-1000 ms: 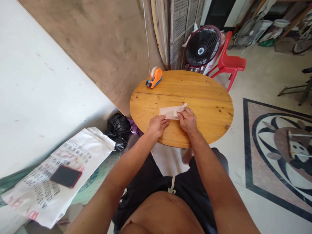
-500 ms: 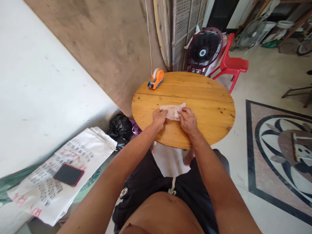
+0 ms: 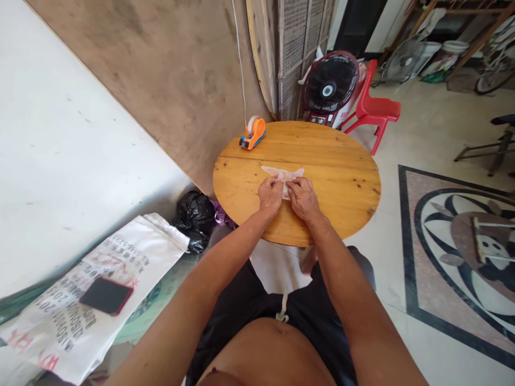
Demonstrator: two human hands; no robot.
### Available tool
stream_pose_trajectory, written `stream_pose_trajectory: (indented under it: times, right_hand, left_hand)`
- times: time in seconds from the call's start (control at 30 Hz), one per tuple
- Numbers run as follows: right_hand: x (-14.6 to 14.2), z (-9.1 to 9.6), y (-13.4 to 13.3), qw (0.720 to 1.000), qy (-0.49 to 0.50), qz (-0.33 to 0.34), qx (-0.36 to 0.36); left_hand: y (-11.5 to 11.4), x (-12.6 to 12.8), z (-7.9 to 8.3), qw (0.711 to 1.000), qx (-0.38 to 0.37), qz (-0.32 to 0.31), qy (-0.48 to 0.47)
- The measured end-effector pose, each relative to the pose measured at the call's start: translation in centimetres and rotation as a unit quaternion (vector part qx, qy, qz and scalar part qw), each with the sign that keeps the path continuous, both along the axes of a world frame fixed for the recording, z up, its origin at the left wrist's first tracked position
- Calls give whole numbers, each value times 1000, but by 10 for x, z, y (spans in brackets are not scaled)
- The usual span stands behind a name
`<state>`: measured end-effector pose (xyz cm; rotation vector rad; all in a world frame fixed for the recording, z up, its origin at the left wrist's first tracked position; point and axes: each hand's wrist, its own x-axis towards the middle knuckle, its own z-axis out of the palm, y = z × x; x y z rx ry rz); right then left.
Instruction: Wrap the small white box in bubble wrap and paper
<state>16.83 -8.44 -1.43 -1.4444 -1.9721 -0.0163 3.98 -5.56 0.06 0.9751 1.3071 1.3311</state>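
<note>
A small clear plastic bag [image 3: 282, 174] lies on the round wooden table [image 3: 346, 177], near its middle. My left hand [image 3: 270, 194] pinches the bag's near edge from the left, fingers closed on it. My right hand [image 3: 301, 197] pinches the same edge from the right, and the two sets of fingertips almost touch. The far part of the bag spreads flat past my fingers.
An orange tape dispenser [image 3: 253, 132] sits at the table's far left edge. Behind the table stand a fan [image 3: 330, 88] and a red plastic chair [image 3: 374, 112]. To my left a black bag [image 3: 196, 217] rests on the floor, and a dark phone [image 3: 105, 295] lies on a printed white sack [image 3: 100, 279].
My left hand moved from the bare tabletop onto the bag and closed on its edge. Both hands drew together at the bag's near edge, and the bag bunched up slightly.
</note>
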Motion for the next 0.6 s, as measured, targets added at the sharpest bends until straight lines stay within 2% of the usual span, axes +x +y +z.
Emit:
stream_pose_trajectory:
  times: [0.1, 0.33, 0.6]
  right_hand:
    - [-1, 4, -1, 1000, -14, -1, -21]
    - [2, 15, 1, 996, -48, 15, -75]
    - [7, 12, 13, 994, -32, 62, -83]
  left_hand:
    - [1, 2, -7, 994, 97, 0, 59]
    - [-5, 7, -17, 973, 172, -30, 150]
    - [-4, 4, -31, 915, 308, -55, 254]
